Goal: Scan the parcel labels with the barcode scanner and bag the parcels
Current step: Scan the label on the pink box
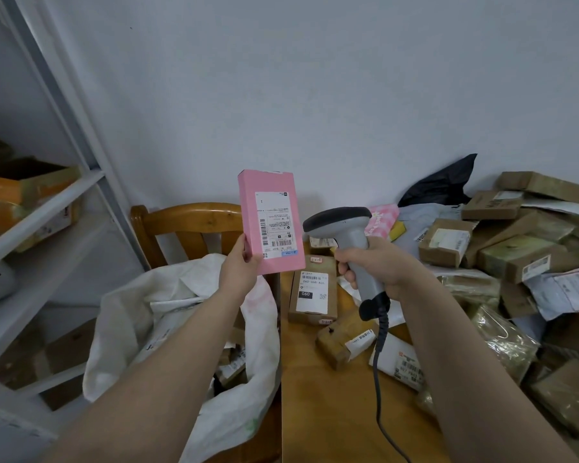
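pink cardboard, a flat parcel [270, 228], stands upright in the left hand [239, 270]; the thumb lies on its front near the lower left corner and the other fingers are behind it, so the hand pinches the parcel at that corner; the long axis of the parcel runs up from these fingers, a little tilted, and the white label [275, 215] faces the person; the right hand [376, 267] is clenched around the grey handle of the barcode scanner [343, 228], whose dark head rises above the fingers, just beside the right edge of the parcel but apart from it; the barcode low on the label lies to the left of the right fingers and a little above them, so i judge the coming move to be a small turn of the scanner head toward it; the white sack [168, 315] is open below the left fingers, and the left hand is nearer to it; more parcels [502, 248] lie on the wooden table [328, 412], to the right of the right fingers.
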